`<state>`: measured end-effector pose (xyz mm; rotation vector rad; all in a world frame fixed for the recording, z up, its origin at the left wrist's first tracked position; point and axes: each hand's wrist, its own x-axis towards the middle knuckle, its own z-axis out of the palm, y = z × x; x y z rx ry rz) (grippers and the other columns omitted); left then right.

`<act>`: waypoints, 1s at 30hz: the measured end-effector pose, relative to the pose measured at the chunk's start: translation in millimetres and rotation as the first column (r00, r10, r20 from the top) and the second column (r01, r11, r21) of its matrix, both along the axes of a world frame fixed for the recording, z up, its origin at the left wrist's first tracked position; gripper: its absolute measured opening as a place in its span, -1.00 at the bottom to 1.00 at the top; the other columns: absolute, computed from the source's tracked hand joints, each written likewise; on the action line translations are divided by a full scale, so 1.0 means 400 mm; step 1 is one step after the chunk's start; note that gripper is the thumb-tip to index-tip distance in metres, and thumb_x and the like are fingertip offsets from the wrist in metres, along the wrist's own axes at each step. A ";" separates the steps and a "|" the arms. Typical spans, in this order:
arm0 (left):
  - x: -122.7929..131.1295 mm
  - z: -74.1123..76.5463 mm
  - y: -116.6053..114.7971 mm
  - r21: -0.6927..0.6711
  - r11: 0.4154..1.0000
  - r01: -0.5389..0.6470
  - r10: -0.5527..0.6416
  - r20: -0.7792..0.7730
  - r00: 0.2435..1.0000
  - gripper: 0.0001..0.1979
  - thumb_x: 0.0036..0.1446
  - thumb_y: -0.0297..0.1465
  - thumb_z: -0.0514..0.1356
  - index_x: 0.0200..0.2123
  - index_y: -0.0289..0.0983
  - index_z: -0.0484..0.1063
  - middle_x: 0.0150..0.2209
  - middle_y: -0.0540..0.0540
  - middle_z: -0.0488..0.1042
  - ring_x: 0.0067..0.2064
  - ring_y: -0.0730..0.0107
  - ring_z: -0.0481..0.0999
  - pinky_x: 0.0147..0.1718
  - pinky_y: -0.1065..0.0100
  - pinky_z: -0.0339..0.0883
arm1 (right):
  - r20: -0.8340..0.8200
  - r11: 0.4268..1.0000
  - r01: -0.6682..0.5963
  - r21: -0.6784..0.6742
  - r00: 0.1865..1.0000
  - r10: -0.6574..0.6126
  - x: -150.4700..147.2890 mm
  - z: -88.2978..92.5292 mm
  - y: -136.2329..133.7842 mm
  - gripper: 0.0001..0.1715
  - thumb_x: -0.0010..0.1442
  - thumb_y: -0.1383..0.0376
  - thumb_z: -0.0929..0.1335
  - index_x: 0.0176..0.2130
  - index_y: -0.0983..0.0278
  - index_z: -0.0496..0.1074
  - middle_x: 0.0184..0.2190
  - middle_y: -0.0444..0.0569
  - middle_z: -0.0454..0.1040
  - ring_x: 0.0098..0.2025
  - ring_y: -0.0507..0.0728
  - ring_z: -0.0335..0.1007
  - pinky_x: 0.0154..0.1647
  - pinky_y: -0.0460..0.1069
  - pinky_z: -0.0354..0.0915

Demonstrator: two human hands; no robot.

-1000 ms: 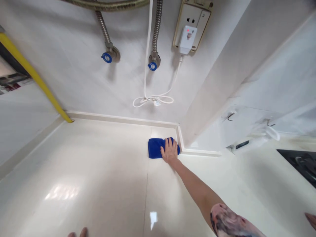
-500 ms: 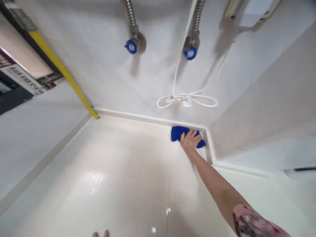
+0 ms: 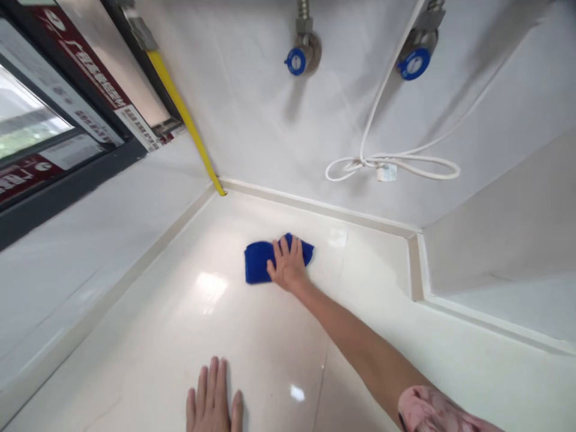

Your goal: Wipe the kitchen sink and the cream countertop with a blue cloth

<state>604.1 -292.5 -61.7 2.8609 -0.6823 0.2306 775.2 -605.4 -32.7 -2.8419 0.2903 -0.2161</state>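
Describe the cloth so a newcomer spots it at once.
Start at the glossy cream countertop where the yellow pipe meets it. Just right of that, the right hand presses flat on a folded cloth. It is the only blue thing on the countertop; the other blues are valve knobs on the wall.

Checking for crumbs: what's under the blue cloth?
The blue cloth lies flat on the cream counter with the right hand on top; the patch beneath is covered.

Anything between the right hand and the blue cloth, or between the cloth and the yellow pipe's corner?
Nothing visible. The right hand lies flat on the blue cloth, and only bare countertop shows from there to the yellow pipe.
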 end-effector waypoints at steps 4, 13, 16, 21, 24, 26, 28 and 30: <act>0.011 -0.043 0.021 -0.079 0.997 0.005 0.003 0.094 0.996 -0.37 0.40 -0.37 -0.15 0.49 -0.25 -0.19 0.43 -0.18 0.06 0.47 0.22 -0.07 0.45 0.01 -0.21 | 0.020 0.958 -0.275 0.083 0.961 0.275 -0.189 0.007 0.125 -0.20 0.42 -0.01 0.17 0.46 0.31 0.05 0.49 0.17 -0.06 0.52 0.51 -0.42 0.48 0.37 -0.36; 0.014 -0.054 0.043 -0.275 0.960 -0.061 0.072 0.031 0.997 -0.44 0.43 -0.37 -0.15 0.43 -0.39 -0.01 0.38 -0.35 0.15 0.43 0.12 0.07 0.39 -0.08 0.05 | 0.016 0.944 -0.279 0.176 0.960 0.280 -0.464 0.013 0.175 -0.15 0.36 -0.01 0.26 0.47 0.28 0.04 0.50 0.12 -0.05 0.50 0.46 -0.23 0.47 0.34 -0.14; 0.008 -0.025 0.018 -0.394 0.919 0.008 0.050 0.138 0.989 -0.49 0.40 -0.40 -0.07 0.34 -0.46 0.17 0.35 -0.38 0.19 0.45 0.11 0.02 0.39 -0.05 0.08 | 0.088 0.985 -0.084 0.151 0.994 0.071 -0.514 0.008 0.098 -0.31 0.40 0.14 0.21 0.40 0.34 0.18 0.41 0.21 0.16 0.38 0.37 0.10 0.41 0.30 0.04; -0.043 -0.003 -0.194 -0.294 0.941 0.168 -0.163 0.044 0.986 -0.51 0.38 -0.43 -0.10 0.27 -0.34 0.34 0.36 -0.31 0.19 0.46 -0.02 -0.02 0.41 -0.16 -0.03 | 0.276 0.980 0.092 0.175 0.951 -0.138 -0.725 -0.088 -0.031 -0.48 0.38 0.27 0.13 0.15 0.36 0.44 0.15 0.24 0.47 0.18 0.30 0.40 0.22 0.28 0.33; -0.067 -0.007 -0.346 -0.166 0.985 0.051 -0.074 -0.134 0.988 -0.28 0.27 -0.03 0.17 0.41 -0.13 0.15 0.46 -0.41 -0.19 0.42 -0.53 -0.36 0.30 -0.51 -0.36 | 0.365 0.972 0.000 0.236 0.927 -0.088 -0.855 -0.157 -0.049 -0.53 0.40 0.21 0.14 0.12 0.25 0.45 0.14 0.14 0.48 0.17 0.24 0.44 0.17 0.19 0.43; -0.042 -0.003 -0.393 -0.145 0.989 0.015 -0.042 -0.183 0.982 -0.18 0.23 0.10 0.16 0.45 0.04 -0.02 0.47 -0.39 -0.35 0.39 -0.60 -0.47 0.23 -0.59 -0.52 | 0.358 0.969 -0.005 0.247 0.930 -0.087 -0.904 -0.187 -0.044 -0.56 0.40 0.19 0.17 0.12 0.23 0.44 0.18 0.14 0.45 0.17 0.25 0.45 0.13 0.18 0.46; 0.008 0.011 -0.373 -0.141 0.990 0.008 -0.038 -0.215 0.976 -0.25 0.26 0.13 0.09 0.43 0.16 -0.04 0.48 -0.27 -0.36 0.40 -0.52 -0.49 0.23 -0.57 -0.56 | 0.366 0.976 -0.042 0.213 0.930 -0.040 -0.924 -0.200 -0.035 -0.56 0.37 0.21 0.20 0.15 0.24 0.40 0.22 0.18 0.40 0.19 0.29 0.44 0.13 0.21 0.46; 0.057 0.025 -0.296 -0.132 0.991 -0.030 -0.002 -0.235 0.972 -0.32 0.28 0.13 0.07 0.40 0.22 0.02 0.49 -0.14 -0.30 0.43 -0.42 -0.47 0.27 -0.50 -0.57 | 0.399 0.986 -0.081 0.149 0.917 0.015 -0.927 -0.200 -0.024 -0.51 0.33 0.25 0.22 0.21 0.24 0.33 0.24 0.22 0.39 0.20 0.33 0.43 0.14 0.25 0.45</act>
